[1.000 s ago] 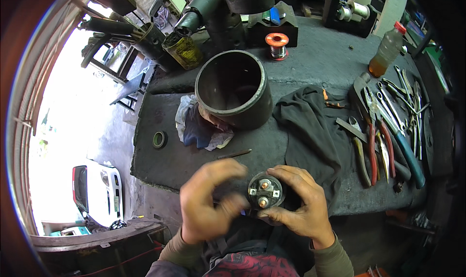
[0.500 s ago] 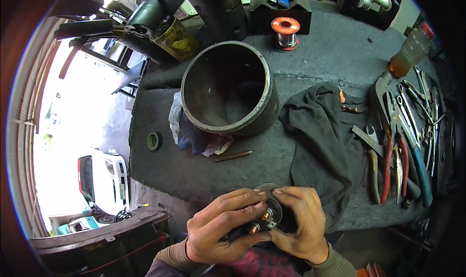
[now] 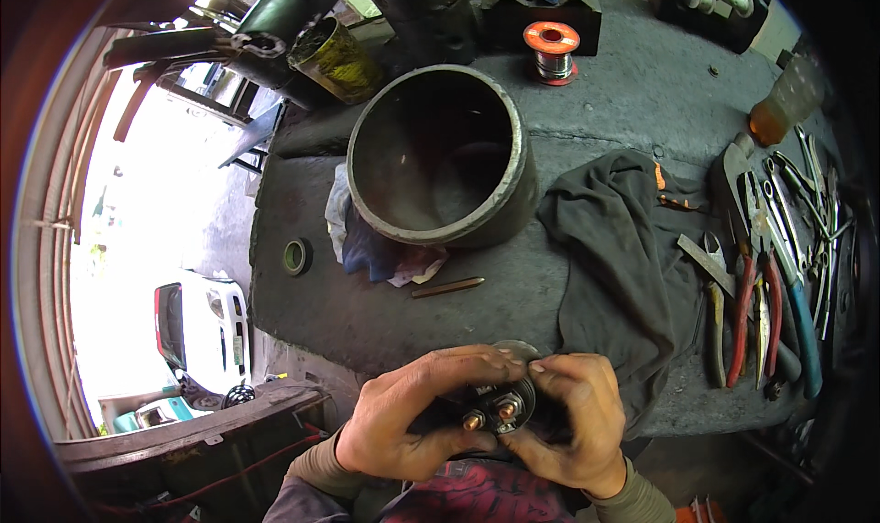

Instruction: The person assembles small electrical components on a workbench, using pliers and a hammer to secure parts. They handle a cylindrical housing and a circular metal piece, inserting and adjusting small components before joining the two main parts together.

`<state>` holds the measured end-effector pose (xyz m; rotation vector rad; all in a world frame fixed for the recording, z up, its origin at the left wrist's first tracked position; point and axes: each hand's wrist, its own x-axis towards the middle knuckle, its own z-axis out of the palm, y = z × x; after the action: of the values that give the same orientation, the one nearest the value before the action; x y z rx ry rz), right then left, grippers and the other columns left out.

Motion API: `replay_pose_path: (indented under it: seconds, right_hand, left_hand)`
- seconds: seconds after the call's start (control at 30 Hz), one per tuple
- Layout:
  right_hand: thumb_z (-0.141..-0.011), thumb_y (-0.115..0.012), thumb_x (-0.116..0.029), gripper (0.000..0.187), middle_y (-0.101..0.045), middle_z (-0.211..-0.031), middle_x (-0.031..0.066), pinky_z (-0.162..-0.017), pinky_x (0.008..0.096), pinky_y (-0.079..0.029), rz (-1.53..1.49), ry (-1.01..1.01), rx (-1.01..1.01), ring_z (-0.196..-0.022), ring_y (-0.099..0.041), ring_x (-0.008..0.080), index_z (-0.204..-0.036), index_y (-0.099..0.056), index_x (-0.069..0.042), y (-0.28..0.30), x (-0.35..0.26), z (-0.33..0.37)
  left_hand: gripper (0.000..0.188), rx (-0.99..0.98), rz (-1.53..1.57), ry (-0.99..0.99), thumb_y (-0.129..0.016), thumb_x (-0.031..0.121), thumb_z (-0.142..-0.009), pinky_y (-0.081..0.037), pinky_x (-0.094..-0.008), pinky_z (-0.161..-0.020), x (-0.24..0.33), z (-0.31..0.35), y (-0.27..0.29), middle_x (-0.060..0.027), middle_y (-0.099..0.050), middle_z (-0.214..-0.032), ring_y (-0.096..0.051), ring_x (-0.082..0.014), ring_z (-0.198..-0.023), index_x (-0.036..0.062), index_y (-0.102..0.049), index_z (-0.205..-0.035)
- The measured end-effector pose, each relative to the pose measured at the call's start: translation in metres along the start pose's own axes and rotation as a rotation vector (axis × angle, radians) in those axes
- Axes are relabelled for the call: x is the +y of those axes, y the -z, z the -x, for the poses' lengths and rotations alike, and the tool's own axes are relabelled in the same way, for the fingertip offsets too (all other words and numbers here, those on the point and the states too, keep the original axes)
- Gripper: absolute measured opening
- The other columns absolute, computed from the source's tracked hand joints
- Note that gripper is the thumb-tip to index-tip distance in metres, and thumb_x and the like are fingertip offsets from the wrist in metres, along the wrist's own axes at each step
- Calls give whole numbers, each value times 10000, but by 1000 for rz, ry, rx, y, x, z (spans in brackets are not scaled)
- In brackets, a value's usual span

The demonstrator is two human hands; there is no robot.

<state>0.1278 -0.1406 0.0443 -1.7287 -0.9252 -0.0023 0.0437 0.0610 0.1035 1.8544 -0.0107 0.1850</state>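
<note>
Close to my body, just off the workbench's front edge, I hold a starter solenoid point(image 3: 507, 408), a dark round part with two copper-coloured threaded studs on its end face. My left hand point(image 3: 412, 408) curves around its left side, fingers over the top and thumb near the lower stud. On the other side my right hand point(image 3: 582, 422) grips the rim between fingertips and thumb. Part of a round metal edge shows beyond the fingertips. The palms hide the rest of the part. A dark cloth point(image 3: 614, 248) lies on the bench beyond my right hand.
A thick open metal cylinder point(image 3: 524, 175) stands on the workbench point(image 3: 348, 330), rags point(image 3: 367, 253) beside it. Nearby lie a punch-like rod point(image 3: 447, 287) and a tape roll point(image 3: 295, 256). Pliers point(image 3: 742, 321) and spanners crowd the right. A solder-wire spool point(image 3: 553, 54) and a bottle point(image 3: 784, 101) stand farther back.
The solenoid has turned a little in my hands, its studs now pointing more toward my left. My left fingers have bunched higher along its top. The whole view has shifted slightly.
</note>
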Motion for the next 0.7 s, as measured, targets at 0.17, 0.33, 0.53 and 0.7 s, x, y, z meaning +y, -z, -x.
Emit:
replay_pose_path:
  seconds: [0.17,0.33,0.53,0.7]
  right_hand:
    - [-681,-1008,-165,621,-718,-1166,176,-832,426,-580,9,-15,-15,-960,-700,338,-1185,-705,38,1,-4,-1]
    - [-753,-956,-131,498,-710,-1190,199,-903,435,-572,29,-136,-16,-1043,-700,377,-1173,-724,2,34,-22,-8]
    - [-931,-800,-85,330,-650,-1341,228,-1030,483,-504,956,-227,257,-1223,-632,442,-1221,-691,28,139,-12,-9]
    - [-918,-845,-194,558,-621,-1295,239,-970,537,-515,1047,-324,48,-1169,-634,469,-1398,-626,-10,157,15,-9]
  left_hand:
    - [570,-12,48,-40,-904,277,-935,-592,-512,-1084,-8,4,1,-268,-752,-1270,-732,-382,-1254,-78,-650,-1302]
    - [558,-20,-4,-97,-924,209,-916,-584,-476,-1098,-14,7,3,-256,-743,-1301,-724,-364,-1273,-67,-654,-1318]
    - [566,83,-13,-123,-921,39,-823,-608,-406,-1041,-15,11,-12,-196,-769,-1307,-767,-337,-1204,2,-690,-1339]
    - [602,105,68,-34,-886,-8,-850,-578,-401,-1085,-9,15,-18,-199,-744,-1344,-739,-313,-1251,-18,-643,-1400]
